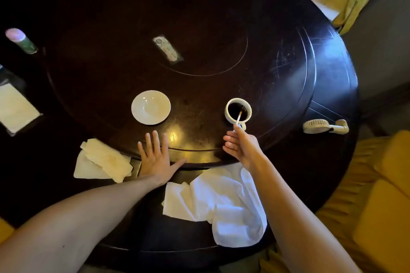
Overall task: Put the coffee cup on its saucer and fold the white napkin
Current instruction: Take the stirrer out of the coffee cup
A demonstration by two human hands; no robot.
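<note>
A white coffee cup [230,115] full of dark coffee stands on the dark round table, with a thin stirrer [239,117] leaning in it. My right hand [241,145] pinches the near end of the stirrer, right at the cup's handle. The empty white saucer [150,107] lies to the cup's left, apart from it. My left hand [156,157] rests flat with fingers spread on the raised turntable's near edge, just below the saucer. The white napkin [221,204] lies crumpled and unfolded on the near table rim, partly under my right forearm.
Cream paper napkins [103,162] lie in a loose heap left of my left hand. A remote control [168,49] sits mid-table, a small hand-held fan [324,126] at the right rim, a spray can [21,41] far left. Yellow chairs [377,195] surround the table.
</note>
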